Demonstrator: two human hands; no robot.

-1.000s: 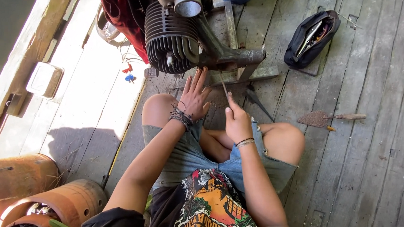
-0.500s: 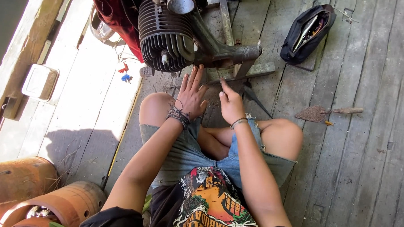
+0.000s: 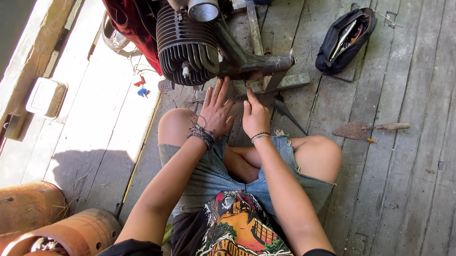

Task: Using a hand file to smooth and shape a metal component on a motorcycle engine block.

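Note:
I sit cross-legged on a plank floor in front of a small engine with a dark finned cylinder [image 3: 185,51]. My left hand [image 3: 216,111] is spread open, fingers pointing up at the underside of the cylinder, and holds nothing. Beside it my right hand [image 3: 255,116] is closed, its fingertips pinching a thin metal tool [image 3: 249,93] just below the engine's grey casing arm [image 3: 260,63]. Both wrists carry dark bracelets.
A black open tool pouch [image 3: 344,41] lies at the back right. A rusty trowel [image 3: 362,129] lies right of my knee. A red cloth [image 3: 131,18] hangs on the engine's left. Rusty gas cylinders [image 3: 23,206] stand at the lower left, with a white box [image 3: 46,97] by the beam.
Both hands have edged up closer to the engine. My right hand has tilted the thin tool towards the casing. The left hand stays spread.

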